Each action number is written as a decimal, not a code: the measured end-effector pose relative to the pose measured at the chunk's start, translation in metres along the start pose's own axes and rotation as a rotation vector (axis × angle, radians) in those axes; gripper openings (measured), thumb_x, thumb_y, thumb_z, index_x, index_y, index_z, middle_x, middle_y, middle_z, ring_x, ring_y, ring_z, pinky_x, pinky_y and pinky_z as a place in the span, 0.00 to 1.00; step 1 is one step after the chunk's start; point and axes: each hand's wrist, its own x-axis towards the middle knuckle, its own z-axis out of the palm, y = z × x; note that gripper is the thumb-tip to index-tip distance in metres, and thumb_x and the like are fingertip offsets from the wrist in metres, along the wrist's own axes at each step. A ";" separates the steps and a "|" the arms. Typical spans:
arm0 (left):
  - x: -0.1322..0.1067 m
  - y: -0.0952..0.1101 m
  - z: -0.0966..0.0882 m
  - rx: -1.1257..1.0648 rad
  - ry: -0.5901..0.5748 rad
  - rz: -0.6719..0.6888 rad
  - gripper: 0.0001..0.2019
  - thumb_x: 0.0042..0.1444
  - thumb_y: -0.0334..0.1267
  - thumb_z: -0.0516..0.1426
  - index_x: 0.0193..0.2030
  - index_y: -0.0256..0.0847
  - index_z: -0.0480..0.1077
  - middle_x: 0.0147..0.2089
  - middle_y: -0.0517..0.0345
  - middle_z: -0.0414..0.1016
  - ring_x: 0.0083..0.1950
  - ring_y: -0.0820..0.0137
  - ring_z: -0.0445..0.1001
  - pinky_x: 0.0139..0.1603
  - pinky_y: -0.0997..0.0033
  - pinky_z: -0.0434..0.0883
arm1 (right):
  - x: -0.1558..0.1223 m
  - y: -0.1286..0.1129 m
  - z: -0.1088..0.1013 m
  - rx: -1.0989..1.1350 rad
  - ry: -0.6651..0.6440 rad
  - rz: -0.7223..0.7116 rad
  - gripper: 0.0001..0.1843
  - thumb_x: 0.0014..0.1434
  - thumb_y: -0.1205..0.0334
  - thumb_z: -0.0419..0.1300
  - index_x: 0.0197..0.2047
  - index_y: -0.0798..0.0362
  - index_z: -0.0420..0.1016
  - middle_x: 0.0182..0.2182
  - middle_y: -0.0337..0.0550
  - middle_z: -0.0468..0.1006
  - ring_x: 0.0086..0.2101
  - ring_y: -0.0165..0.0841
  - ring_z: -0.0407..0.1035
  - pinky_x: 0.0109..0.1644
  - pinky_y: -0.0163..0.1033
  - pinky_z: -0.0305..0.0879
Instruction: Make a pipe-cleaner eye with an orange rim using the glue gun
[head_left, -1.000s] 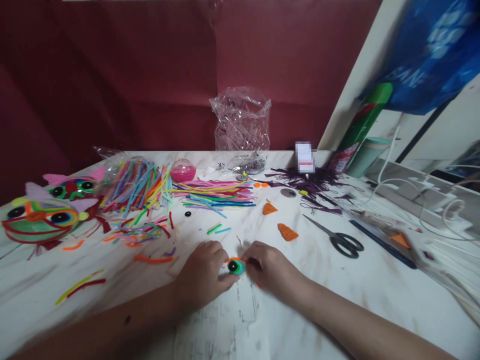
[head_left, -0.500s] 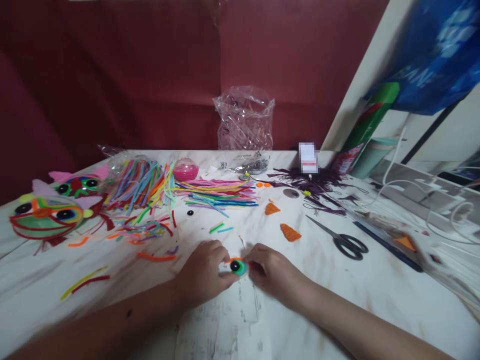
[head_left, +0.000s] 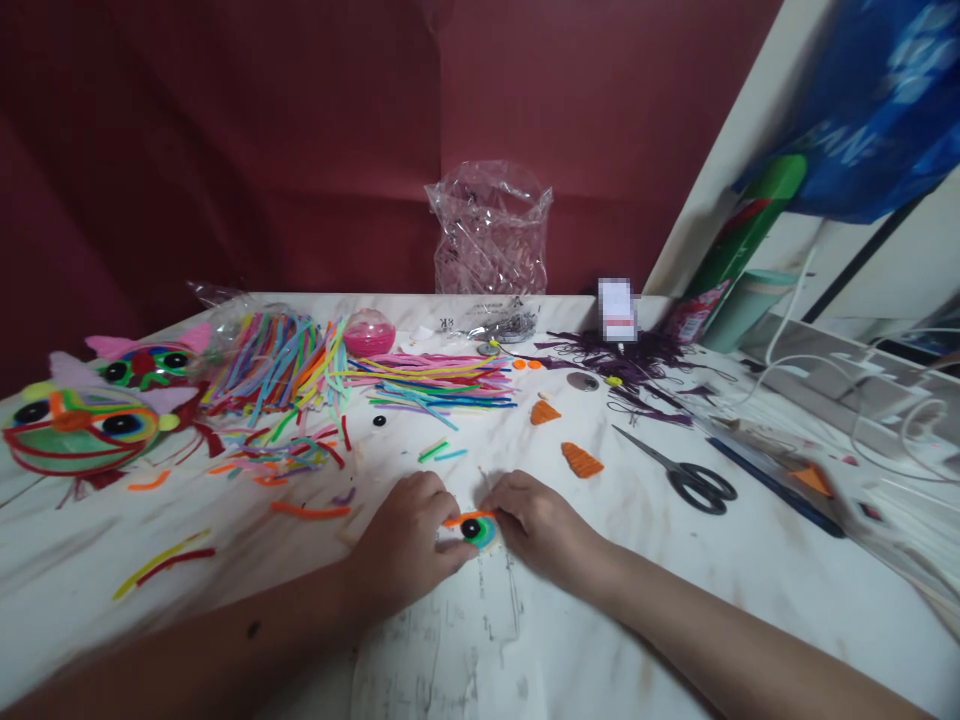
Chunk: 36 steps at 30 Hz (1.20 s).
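Note:
A small round craft eye [head_left: 475, 529], with a black centre, green and blue rings and an orange pipe-cleaner strand along its top, lies on the white marbled table [head_left: 675, 580] near the front middle. My left hand [head_left: 409, 540] pinches its left side with curled fingers. On the eye's right side, my right hand [head_left: 536, 525] closes on it, its fingertips at the orange strand. Both hands rest on the table.
Heaps of coloured pipe cleaners [head_left: 352, 385] lie behind the hands, with two finished face figures [head_left: 82, 425] at the left. Scissors [head_left: 686, 475], two orange cones [head_left: 579, 460], purple threads [head_left: 637, 365], a clear plastic bag [head_left: 491, 240] and cables [head_left: 862, 400] lie to the right and back.
Both hands stay on the eye piece; the orange strand now runs further along its top edge. The view shifted slightly.

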 end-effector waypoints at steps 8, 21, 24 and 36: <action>-0.001 0.003 -0.001 0.070 -0.022 0.036 0.08 0.44 0.30 0.64 0.29 0.38 0.67 0.30 0.58 0.68 0.34 0.65 0.67 0.36 0.65 0.64 | -0.001 -0.006 -0.007 -0.074 -0.027 0.147 0.11 0.50 0.79 0.56 0.29 0.56 0.75 0.28 0.44 0.76 0.32 0.35 0.71 0.36 0.37 0.67; 0.001 0.004 -0.006 0.054 -0.096 0.084 0.06 0.48 0.30 0.62 0.35 0.38 0.72 0.32 0.57 0.71 0.35 0.65 0.69 0.37 0.65 0.64 | 0.007 -0.003 0.002 -0.151 0.031 0.165 0.09 0.52 0.77 0.56 0.28 0.53 0.70 0.27 0.41 0.75 0.30 0.32 0.69 0.33 0.34 0.63; 0.001 0.004 -0.006 0.068 -0.103 0.100 0.04 0.50 0.31 0.61 0.34 0.39 0.73 0.32 0.56 0.71 0.35 0.65 0.69 0.37 0.65 0.64 | 0.008 -0.005 0.000 -0.168 -0.005 0.188 0.08 0.53 0.76 0.55 0.28 0.54 0.70 0.27 0.42 0.75 0.31 0.33 0.70 0.34 0.34 0.63; 0.002 0.006 -0.006 0.085 -0.083 0.107 0.01 0.52 0.32 0.59 0.32 0.38 0.73 0.29 0.57 0.70 0.33 0.66 0.68 0.36 0.66 0.62 | -0.003 -0.016 -0.007 -0.106 -0.083 0.283 0.10 0.51 0.75 0.55 0.29 0.54 0.75 0.28 0.43 0.78 0.30 0.33 0.72 0.33 0.34 0.63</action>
